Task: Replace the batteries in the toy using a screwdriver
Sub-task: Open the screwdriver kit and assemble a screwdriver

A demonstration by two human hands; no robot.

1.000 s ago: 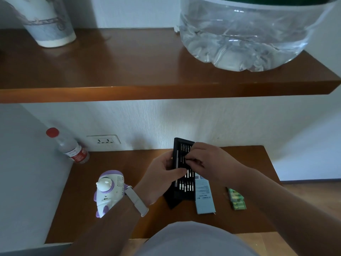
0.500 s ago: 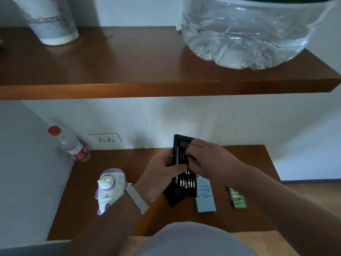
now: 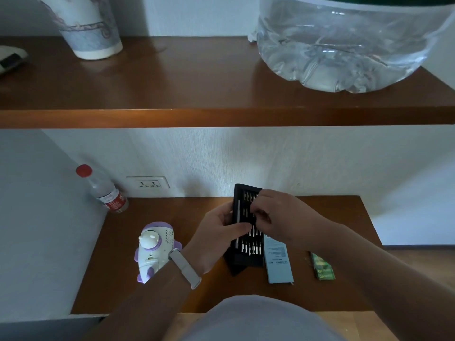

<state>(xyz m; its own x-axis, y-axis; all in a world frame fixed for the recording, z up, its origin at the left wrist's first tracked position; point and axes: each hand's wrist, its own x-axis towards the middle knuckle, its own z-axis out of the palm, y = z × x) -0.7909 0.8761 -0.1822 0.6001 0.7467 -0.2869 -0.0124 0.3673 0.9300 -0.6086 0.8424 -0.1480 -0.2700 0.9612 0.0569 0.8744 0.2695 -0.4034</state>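
Note:
A black screwdriver bit case (image 3: 246,252) is held tilted above the low wooden table (image 3: 172,210); rows of silver bits and a slim metal driver handle show inside. My left hand (image 3: 216,237) grips its left edge, thumb across the front. My right hand (image 3: 278,217) is over the upper rows, fingertips pinched at a bit; what they hold is hidden. A white and purple toy (image 3: 154,247) lies on the table to the left. A green pack of batteries (image 3: 322,267) lies at the right.
A pale blue box (image 3: 279,264) lies beside the case. A red-capped plastic bottle (image 3: 105,193) leans in the left corner by a wall socket (image 3: 147,184). The shelf above (image 3: 197,77) carries a patterned cup (image 3: 86,25) and a big clear water jug (image 3: 344,45).
My right hand's fingers have shifted slightly up along the rows of bits. The case stays in my left hand. The view has tilted a little.

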